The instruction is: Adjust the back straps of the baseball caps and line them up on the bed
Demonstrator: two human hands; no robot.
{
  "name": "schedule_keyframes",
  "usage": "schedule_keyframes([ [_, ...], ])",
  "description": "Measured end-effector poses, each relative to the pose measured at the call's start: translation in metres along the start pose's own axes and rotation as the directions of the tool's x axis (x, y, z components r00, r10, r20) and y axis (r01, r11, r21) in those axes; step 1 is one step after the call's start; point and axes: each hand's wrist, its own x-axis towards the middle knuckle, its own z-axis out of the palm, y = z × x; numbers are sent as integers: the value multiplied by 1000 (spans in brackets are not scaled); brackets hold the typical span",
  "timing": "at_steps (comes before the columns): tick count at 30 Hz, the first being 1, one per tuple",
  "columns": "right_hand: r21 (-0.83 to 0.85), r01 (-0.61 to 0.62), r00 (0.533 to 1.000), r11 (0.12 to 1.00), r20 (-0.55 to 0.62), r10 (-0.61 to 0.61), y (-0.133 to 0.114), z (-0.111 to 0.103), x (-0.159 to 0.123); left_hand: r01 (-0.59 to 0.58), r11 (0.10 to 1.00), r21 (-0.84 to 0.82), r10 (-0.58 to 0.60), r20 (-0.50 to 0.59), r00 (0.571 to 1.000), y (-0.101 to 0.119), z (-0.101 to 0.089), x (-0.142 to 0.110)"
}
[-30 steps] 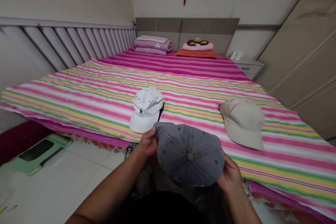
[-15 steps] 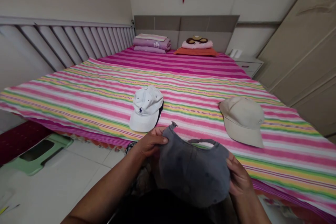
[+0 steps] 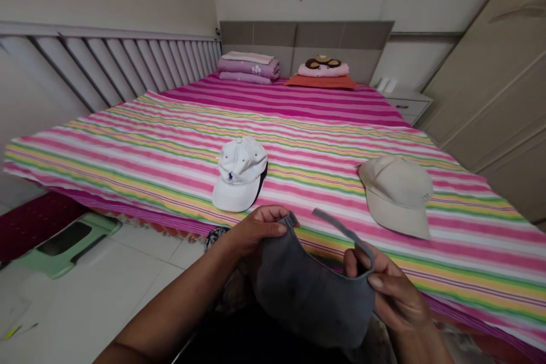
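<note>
Item one: gray cap (image 3: 315, 301), lower center of the frame, held above the near edge of the bed, crown hanging down and its back opening turned up. Left hand (image 3: 258, 233): thumb and fingers pinched together on the cap's upper left corner, beside a short tab (image 3: 292, 219) on the rim. Right hand (image 3: 396, 290): clamped on the cap's right corner, thumb in front, some fingers curled behind the rim. Attached part: narrow gray strap (image 3: 339, 226), rooted at the right hand, its long axis slanting from there toward the upper left — the loose end points at the tab and lies nearer the left hand than the right, a small gap between, not touching. Item two: white cap (image 3: 239, 173), center of the frame, brim toward the viewer, a dark edge showing at its right side. Item three: beige cap (image 3: 396, 193), right of center, brim toward the lower right. Both rest well apart on a striped sheet (image 3: 128, 142). Also listed: green stool (image 3: 70, 256), lower left, on the tiled floor (image 3: 140, 261).
</note>
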Motion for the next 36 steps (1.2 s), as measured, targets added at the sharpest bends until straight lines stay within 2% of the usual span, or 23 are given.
schedule_keyframes([
  [3, 14, 31, 999, 999, 12, -31, -2, 8, -1, -18, 1000, -15, 17, -22, 1000, -2, 3, 1],
  [8, 24, 85, 996, 996, 21, -85, -5, 17, -2, -48, 999, -21, 48, -1, 999, -2, 11, 4],
  [18, 44, 196, 978, 980, -82, -192, -17, 11, 2, -18, 1000, 10, 18, 13, 1000, 0, 19, 8],
  [25, 23, 218, 969, 976, -128, -214, -28, 13, 7, 15, 999, -31, -12, 95, 995, -2, 22, 11],
  [31, 8, 126, 990, 992, -71, -126, -24, 24, 15, -23, 999, -32, 27, 101, 995, -3, 29, 14],
  [36, -17, 35, 999, 999, 13, -35, -14, 36, 25, -7, 994, -111, 19, 109, 994, -7, 32, 16],
])
